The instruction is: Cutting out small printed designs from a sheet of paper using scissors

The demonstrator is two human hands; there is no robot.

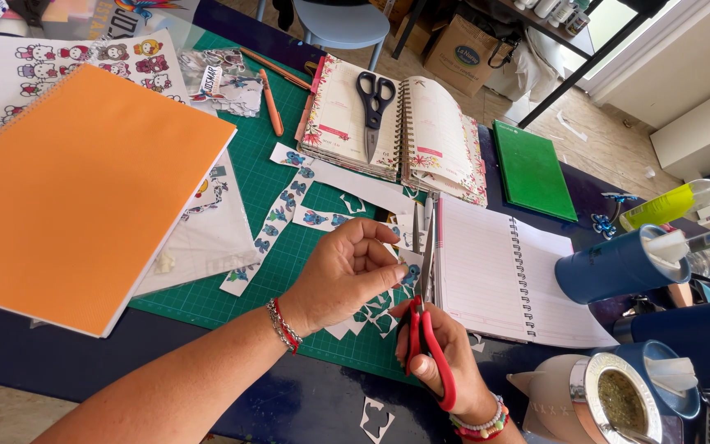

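From my remote station I log the following. The left hand pinches a small blue-figure sticker cutout between thumb and fingertips, holding it over the near edge of the green cutting mat. The right hand has its fingers closed through the handles of the red-handled scissors, whose blades point upward and stand parted around the cutout's edge.

Work done, as I judge it: a good share. Several trimmed strips of blue stickers lie on the mat, and white offcuts are scattered just under the hands, with one more scrap on the dark table nearer the camera.

Work left, in my estimate: the strips carry figures not yet separated, and the sheet of cartoon stickers at top left appears uncut. The open lined notebook beside the hands shows bare pages. Black scissors rest idle on the open planner.
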